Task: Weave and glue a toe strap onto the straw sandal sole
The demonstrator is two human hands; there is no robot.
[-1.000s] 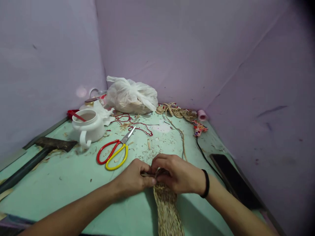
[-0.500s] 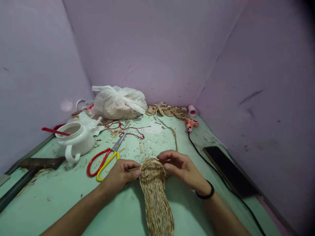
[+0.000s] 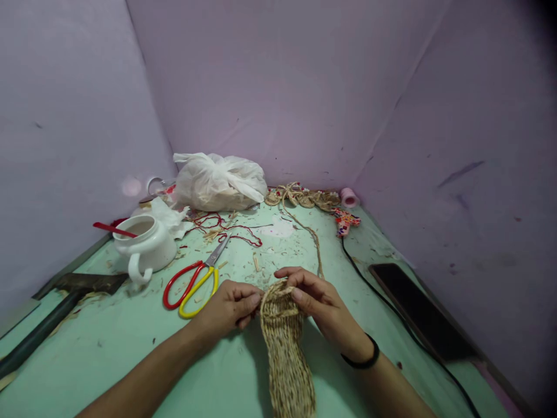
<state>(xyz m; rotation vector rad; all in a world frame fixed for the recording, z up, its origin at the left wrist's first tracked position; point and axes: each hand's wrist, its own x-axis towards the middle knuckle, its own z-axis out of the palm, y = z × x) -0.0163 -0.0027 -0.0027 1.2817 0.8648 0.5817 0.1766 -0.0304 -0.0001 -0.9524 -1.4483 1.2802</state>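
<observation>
A woven straw sole (image 3: 285, 348) lies lengthwise on the green table (image 3: 108, 348), its rounded far end between my hands. My left hand (image 3: 228, 307) pinches the left side of that end, fingers closed on the weave. My right hand (image 3: 315, 299), with a black band at the wrist, grips the top and right side of the same end. A straw cord (image 3: 314, 241) runs from the sole's far end toward the back of the table.
Red-and-yellow scissors (image 3: 191, 280) lie just left of my hands. A white pot (image 3: 145, 247) with a red stick, a hammer (image 3: 52, 316), a white plastic bag (image 3: 220, 183), red thread, straw coils (image 3: 304, 197), a pink spool (image 3: 348, 197), a black cable and a phone (image 3: 422, 313) surround them.
My hands, which covered the sole's far end, have parted to its sides, so the rounded end now shows. The view shifted slightly.
</observation>
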